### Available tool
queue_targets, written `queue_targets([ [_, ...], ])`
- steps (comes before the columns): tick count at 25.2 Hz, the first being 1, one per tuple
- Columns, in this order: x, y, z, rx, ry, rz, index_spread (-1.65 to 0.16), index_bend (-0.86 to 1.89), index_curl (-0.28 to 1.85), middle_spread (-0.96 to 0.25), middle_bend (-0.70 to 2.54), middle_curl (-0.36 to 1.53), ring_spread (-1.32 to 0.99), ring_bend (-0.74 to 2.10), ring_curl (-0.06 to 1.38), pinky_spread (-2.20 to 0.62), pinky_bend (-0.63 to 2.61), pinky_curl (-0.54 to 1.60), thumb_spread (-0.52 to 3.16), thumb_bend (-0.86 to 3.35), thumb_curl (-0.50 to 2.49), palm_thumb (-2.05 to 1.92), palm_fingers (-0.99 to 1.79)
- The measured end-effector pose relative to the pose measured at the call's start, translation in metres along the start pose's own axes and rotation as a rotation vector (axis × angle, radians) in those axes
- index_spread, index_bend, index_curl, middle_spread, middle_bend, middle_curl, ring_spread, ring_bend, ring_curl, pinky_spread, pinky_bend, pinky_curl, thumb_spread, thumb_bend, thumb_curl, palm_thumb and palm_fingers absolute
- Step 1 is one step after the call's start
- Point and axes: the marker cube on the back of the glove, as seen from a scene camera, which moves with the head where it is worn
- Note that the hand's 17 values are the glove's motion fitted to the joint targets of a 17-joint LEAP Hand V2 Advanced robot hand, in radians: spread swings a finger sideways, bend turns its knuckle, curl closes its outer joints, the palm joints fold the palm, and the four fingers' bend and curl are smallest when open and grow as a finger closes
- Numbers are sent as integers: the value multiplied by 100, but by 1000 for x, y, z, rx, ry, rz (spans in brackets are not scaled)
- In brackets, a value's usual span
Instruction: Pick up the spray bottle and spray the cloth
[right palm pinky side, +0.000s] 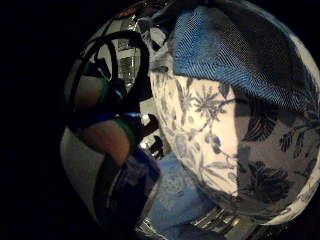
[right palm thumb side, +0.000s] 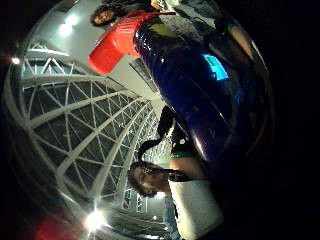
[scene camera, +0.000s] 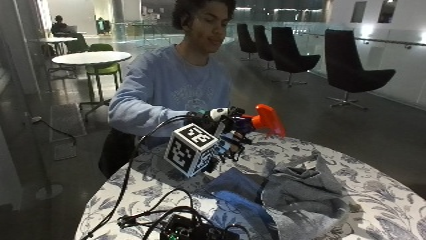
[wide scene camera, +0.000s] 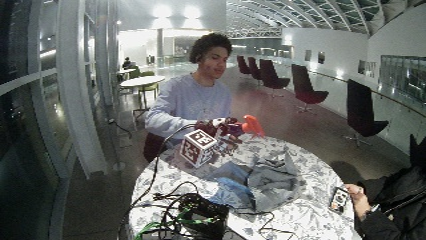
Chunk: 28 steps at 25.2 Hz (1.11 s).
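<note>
Bottle body: right against my palm — the thumb-side palm view is filled by the dark blue, glossy side of the spray bottle (right palm thumb side: 200, 95). I judge it smooth hard plastic, rigid, likely a bit slippery; how full or heavy it is I cannot tell.
Where to hold: around the neck just under the red trigger head (scene camera: 266, 120), I'd say, so a finger can reach the trigger and the body hangs below.
My right hand (scene camera: 223, 127): fingers curled round the bottle, holding it up off the table (scene camera: 386, 195), red head pointing away from me toward the table's middle. Whether a finger sits on the trigger I cannot tell.
Below the palm: the little-finger-side view looks down on the floral tablecloth and a blue fold of the cloth (right palm pinky side: 225, 50).
Cloth, farther out: the grey-and-blue cloth (scene camera: 299, 192) lies crumpled on the table, in front of and below the nozzle — soft and limp, clear of my hand.
Aim, as I judge it: tip the nozzle down at the heap before squeezing.
</note>
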Motion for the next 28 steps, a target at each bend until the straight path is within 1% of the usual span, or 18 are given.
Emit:
queue_targets([
  [11,15,-5,5,17,-8,80,-22,6,15,0,28,45,4,68,42,24,44,38,109,-2,49,64,102],
  [28,21,-4,8,37,-8,126,-21,6,15,1,28,45,4,68,42,24,44,37,110,-2,48,64,102],
])
